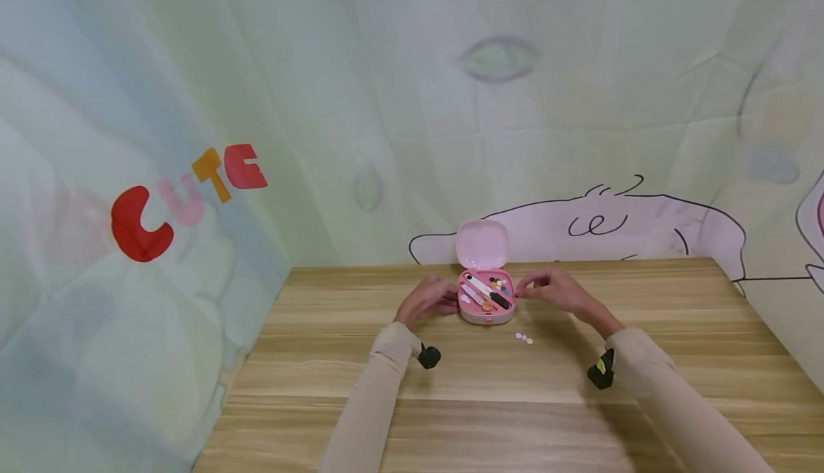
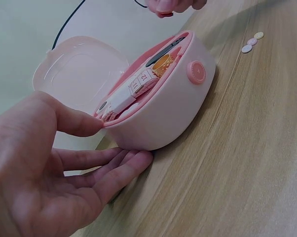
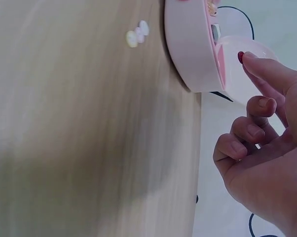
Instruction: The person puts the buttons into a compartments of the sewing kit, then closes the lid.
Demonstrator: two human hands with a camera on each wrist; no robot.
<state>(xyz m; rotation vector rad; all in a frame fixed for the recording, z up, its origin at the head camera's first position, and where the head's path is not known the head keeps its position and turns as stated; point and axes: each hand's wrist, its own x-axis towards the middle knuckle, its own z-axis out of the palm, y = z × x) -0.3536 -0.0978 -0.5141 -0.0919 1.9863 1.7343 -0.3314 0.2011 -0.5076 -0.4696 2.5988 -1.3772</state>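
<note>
A pink sewing box (image 1: pixel 487 320) stands on the table with its lid (image 1: pixel 483 244) raised. Inside it lie a tape measure (image 2: pixel 142 82), a gold thimble-like ring (image 2: pixel 163 64), a long tool with a black end (image 1: pixel 498 300) and several small buttons (image 1: pixel 498 283). My left hand (image 1: pixel 430 297) touches the box's left side, thumb at the rim and nearly straight fingers against the lower wall. On the other side, just off the rim, my right hand (image 1: pixel 558 290) pinches a small dark red button (image 3: pixel 241 57) between thumb and index finger; its other fingers are loosely bent.
Three pale buttons (image 1: pixel 524 338) lie in a short row on the wooden table (image 1: pixel 489 416), in front of the box to the right. Behind the table hangs a printed cloth backdrop (image 1: pixel 412 115). Black wrist cameras (image 1: pixel 601 370) sit on both sleeves.
</note>
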